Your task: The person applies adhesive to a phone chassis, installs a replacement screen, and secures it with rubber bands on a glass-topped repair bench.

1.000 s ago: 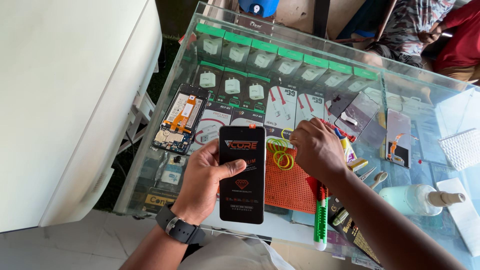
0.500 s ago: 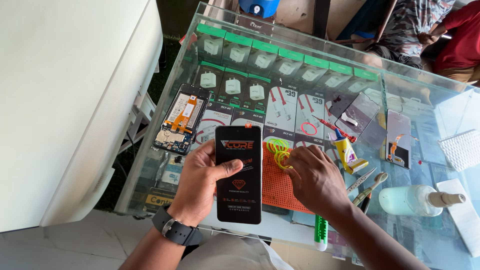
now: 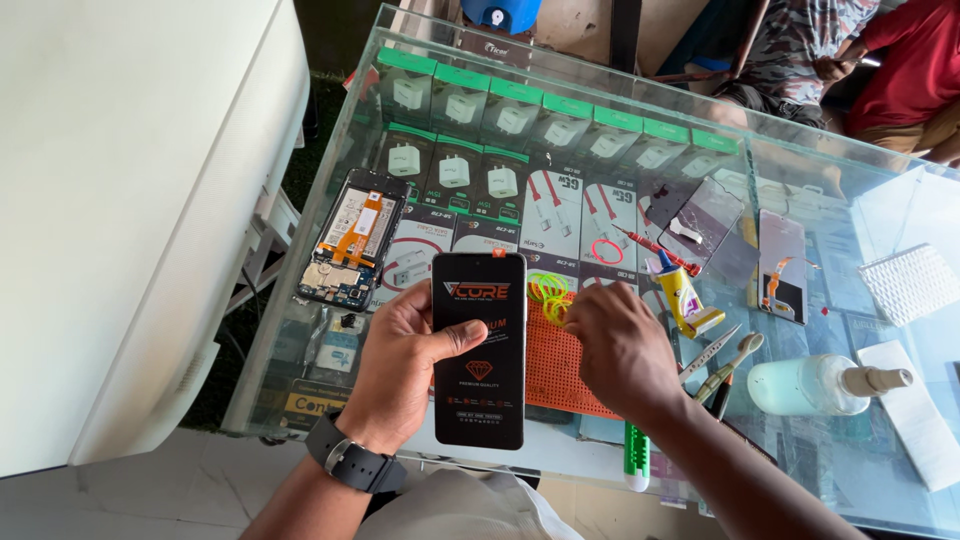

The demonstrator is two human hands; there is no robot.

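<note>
- Fingers of the left hand wrap the long edges of a black phone screen panel, thumb across its face, holding it upright above the glass counter.
- Right hand curls loosely, grasping nothing I can see, over the orange mat beside yellow-green rubber bands.
- Panel looks thin, light, stiff, slippery and fragile; edge grips seem safest.
- Nearby lie an opened phone and a glue tube.

Glass display counter, pale tiled floor, daylight
</note>
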